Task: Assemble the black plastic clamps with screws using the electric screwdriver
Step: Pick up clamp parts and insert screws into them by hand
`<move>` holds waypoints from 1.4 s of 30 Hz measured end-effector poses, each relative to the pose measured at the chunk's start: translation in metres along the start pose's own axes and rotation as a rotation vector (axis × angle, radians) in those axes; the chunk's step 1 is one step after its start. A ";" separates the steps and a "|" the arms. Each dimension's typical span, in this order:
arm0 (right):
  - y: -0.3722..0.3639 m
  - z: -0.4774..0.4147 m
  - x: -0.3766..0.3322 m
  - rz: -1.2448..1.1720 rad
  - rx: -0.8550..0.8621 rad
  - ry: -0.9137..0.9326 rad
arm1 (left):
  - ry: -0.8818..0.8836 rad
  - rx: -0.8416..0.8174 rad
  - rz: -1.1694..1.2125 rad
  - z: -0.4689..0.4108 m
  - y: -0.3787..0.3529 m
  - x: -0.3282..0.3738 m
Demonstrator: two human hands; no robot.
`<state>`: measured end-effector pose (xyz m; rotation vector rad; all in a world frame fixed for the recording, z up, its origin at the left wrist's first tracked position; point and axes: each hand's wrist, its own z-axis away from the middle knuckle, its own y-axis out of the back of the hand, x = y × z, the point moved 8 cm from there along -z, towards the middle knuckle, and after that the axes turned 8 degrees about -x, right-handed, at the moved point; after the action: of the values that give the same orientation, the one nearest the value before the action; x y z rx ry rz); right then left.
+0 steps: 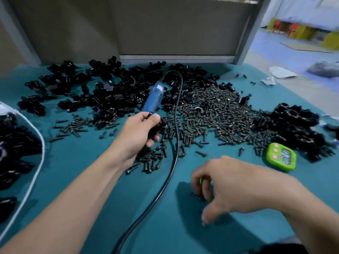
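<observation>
My left hand point(141, 131) grips a black plastic clamp piece point(159, 125) just in front of the blue electric screwdriver point(155, 97), which lies on the teal table cover. My right hand point(225, 182) hovers low over the cover near the front, fingers curled down around a small dark screw point(195, 196); the grip itself is blurred. A big pile of dark screws point(211, 110) spreads right of the screwdriver. Loose black clamp halves point(102, 92) are heaped behind and to the left.
The screwdriver's black cable point(174, 143) runs from the tool down the middle to the front edge. A green timer point(281, 156) sits at the right, beside another clamp heap point(297, 125). A white-rimmed bag of clamps point(16, 143) is at the left.
</observation>
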<state>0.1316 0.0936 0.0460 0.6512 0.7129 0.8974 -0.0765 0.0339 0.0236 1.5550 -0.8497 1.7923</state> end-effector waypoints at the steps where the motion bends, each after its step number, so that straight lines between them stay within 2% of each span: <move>1: -0.007 0.002 -0.002 -0.008 0.029 0.001 | 0.018 -0.008 0.016 0.002 -0.002 -0.001; 5: -0.018 0.001 -0.007 -0.146 0.207 0.006 | 0.061 -0.055 0.114 0.007 -0.007 0.000; 9: -0.026 0.007 -0.013 -0.177 0.365 -0.059 | 0.052 -0.201 0.159 0.014 -0.018 0.004; 13: -0.033 0.012 -0.028 -0.099 0.487 -0.122 | 0.070 -0.225 0.042 0.017 -0.027 -0.003; 17: -0.042 0.010 -0.053 -0.155 0.583 0.005 | 0.078 -0.178 -0.090 0.020 -0.024 -0.010; 21: -0.044 -0.008 -0.070 -0.074 0.566 0.151 | 0.047 -0.093 -0.241 0.025 -0.004 -0.008; 25: -0.022 -0.017 -0.072 0.034 0.542 0.191 | -0.042 0.095 -0.385 0.040 0.023 -0.007; 30: -0.021 -0.014 -0.085 0.185 0.459 0.394 | -0.102 0.181 -0.398 0.044 0.032 -0.004; 42: -0.027 -0.011 -0.080 0.121 0.328 0.402 | -0.140 0.234 -0.543 0.046 0.028 -0.004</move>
<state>0.1010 0.0148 0.0412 0.8204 1.2079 1.0466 -0.0704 -0.0196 0.0227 1.8570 -0.2358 1.4299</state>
